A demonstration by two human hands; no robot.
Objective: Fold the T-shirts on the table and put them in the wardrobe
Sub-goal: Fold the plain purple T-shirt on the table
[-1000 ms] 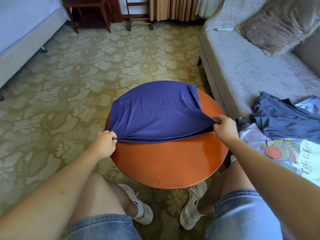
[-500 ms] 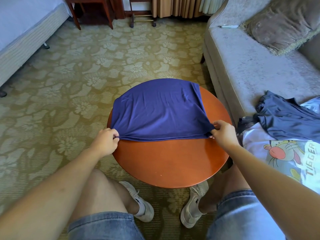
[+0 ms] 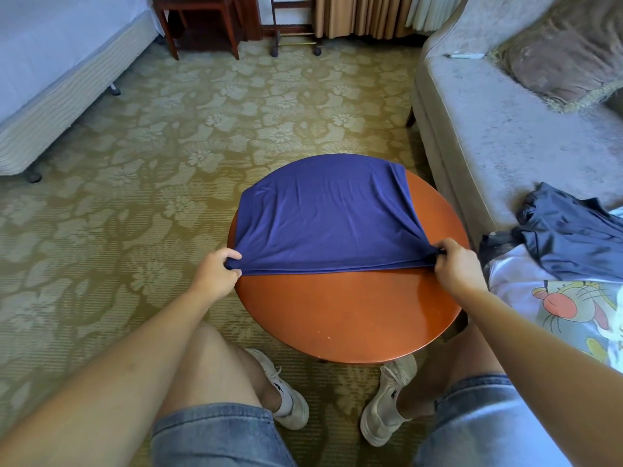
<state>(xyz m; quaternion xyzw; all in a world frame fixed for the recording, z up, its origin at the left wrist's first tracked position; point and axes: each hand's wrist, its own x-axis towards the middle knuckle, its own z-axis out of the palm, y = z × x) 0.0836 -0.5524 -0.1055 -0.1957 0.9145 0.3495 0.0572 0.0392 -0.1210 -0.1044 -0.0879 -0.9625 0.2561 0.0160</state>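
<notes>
A blue T-shirt (image 3: 327, 217) lies partly folded over the far half of the round brown table (image 3: 347, 315). My left hand (image 3: 215, 271) pinches its near left corner at the table's left rim. My right hand (image 3: 455, 264) pinches the near right corner. The near edge is stretched straight between both hands and lifted slightly off the tabletop. On the sofa to my right lie a dark grey-blue T-shirt (image 3: 573, 237) and a white T-shirt with a cartoon tiger print (image 3: 556, 298).
A grey sofa (image 3: 499, 136) with a cushion (image 3: 566, 59) stands at the right. A bed (image 3: 57, 72) fills the far left. Wooden furniture and curtains line the far wall. Patterned carpet (image 3: 168, 163) surrounds the table. My knees and shoes sit under the table's near edge.
Both hands keep their hold on the shirt's near corners. The near edge has been drawn a little straighter and tauter, and the view has shifted slightly.
</notes>
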